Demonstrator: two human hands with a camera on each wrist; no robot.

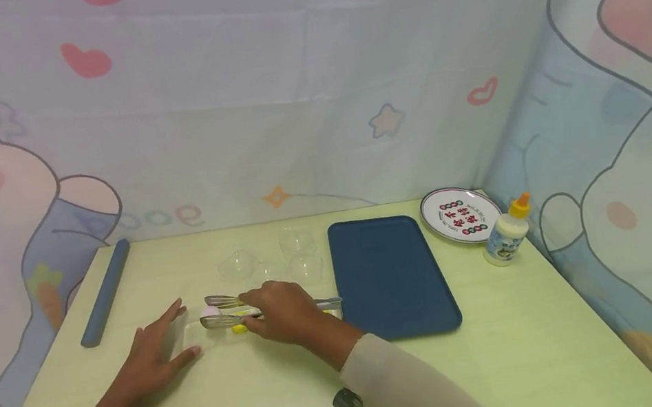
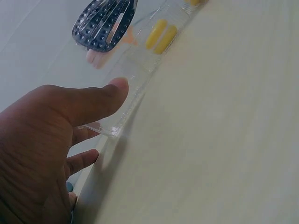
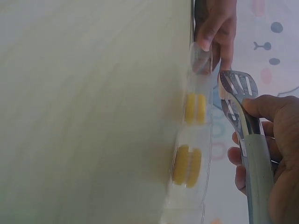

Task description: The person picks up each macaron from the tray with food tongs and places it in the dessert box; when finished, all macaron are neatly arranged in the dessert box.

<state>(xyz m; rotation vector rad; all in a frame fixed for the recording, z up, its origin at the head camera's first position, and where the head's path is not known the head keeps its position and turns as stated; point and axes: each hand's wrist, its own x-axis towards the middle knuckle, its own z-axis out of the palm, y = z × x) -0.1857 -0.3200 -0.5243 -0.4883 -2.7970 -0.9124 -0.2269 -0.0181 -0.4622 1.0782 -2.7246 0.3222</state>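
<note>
My right hand (image 1: 283, 310) grips a pair of metal tongs (image 3: 254, 154) with slotted heads. Between those heads sits a pale pink macaron (image 1: 211, 311), partly hidden by the metal. Below and beside it lies a long clear plastic tray (image 2: 132, 77) holding yellow macarons (image 3: 192, 165) that stand on edge. At the tray's left end is my left hand (image 1: 150, 360), fingers extended toward the back side and thumb at the front edge. In the left wrist view the thumb overlaps the tray; whether it presses on it is unclear.
Clear domed plastic pieces (image 1: 303, 266) lie behind the tray. A dark blue flat tray (image 1: 395, 277) is to the right, with a printed plate (image 1: 459, 216) and a yellow-capped bottle (image 1: 506, 237) beyond. A blue-grey rod (image 1: 106, 293) lies at the far left. A printed curtain hangs behind the table.
</note>
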